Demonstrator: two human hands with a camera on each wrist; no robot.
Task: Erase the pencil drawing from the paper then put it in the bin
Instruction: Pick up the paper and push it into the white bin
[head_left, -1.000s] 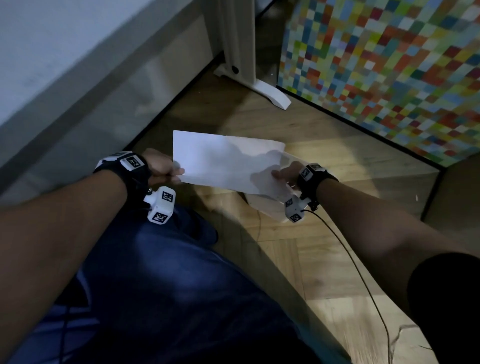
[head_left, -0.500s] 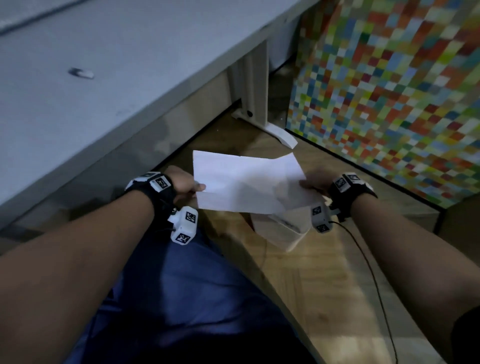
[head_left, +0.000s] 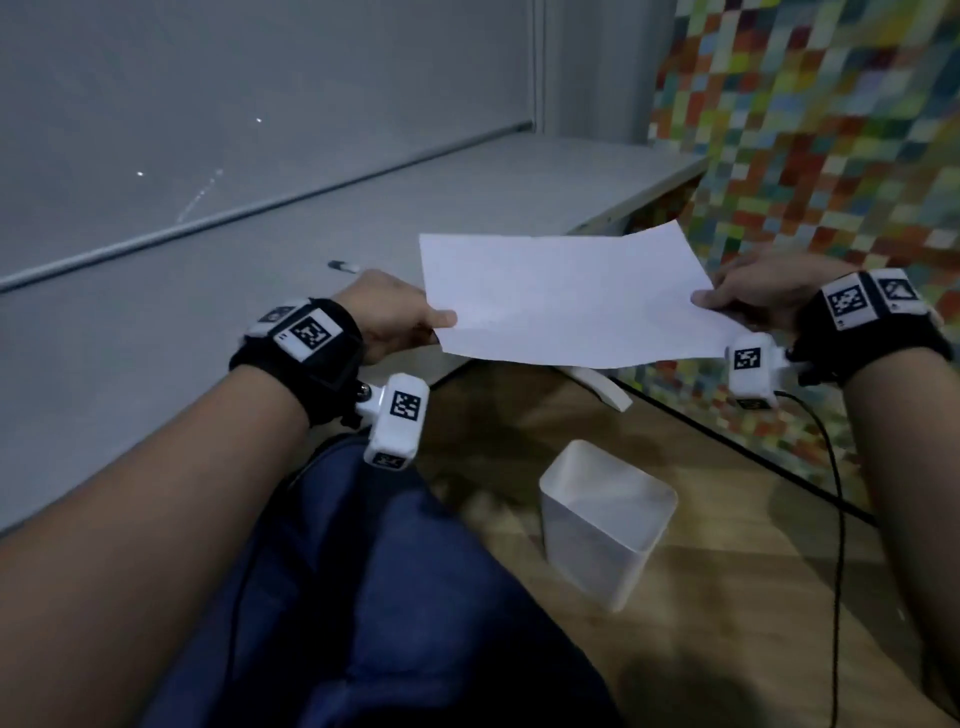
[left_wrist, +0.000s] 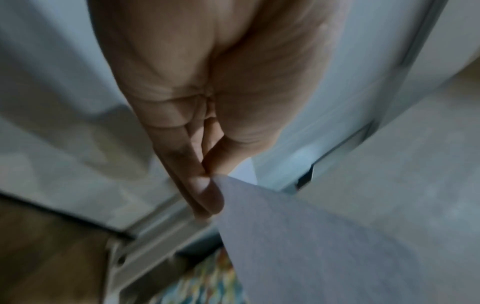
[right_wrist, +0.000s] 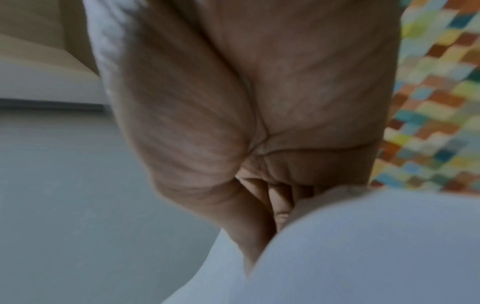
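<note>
A white sheet of paper (head_left: 566, 296) is held flat in the air over the grey desk's near edge. My left hand (head_left: 395, 317) pinches its left edge between thumb and fingers, seen close in the left wrist view, where my left hand (left_wrist: 207, 181) pinches the paper (left_wrist: 324, 246). My right hand (head_left: 748, 296) grips the right edge; in the right wrist view my right hand (right_wrist: 259, 226) has its fingers curled under the paper (right_wrist: 363, 246). No drawing shows on the sheet. A white bin (head_left: 605, 519) stands open on the wooden floor below the paper.
A grey desk (head_left: 260, 312) runs along the left with a small eraser-like object (head_left: 344, 267) on it. A white desk foot (head_left: 605, 387) rests on the floor under the paper. A multicoloured tiled wall (head_left: 831, 156) stands at right. Blue-trousered legs (head_left: 389, 597) fill the foreground.
Both hands lifted the paper up from above the bin to desk height. The view has swung upward, so the bin now lies uncovered below the sheet.
</note>
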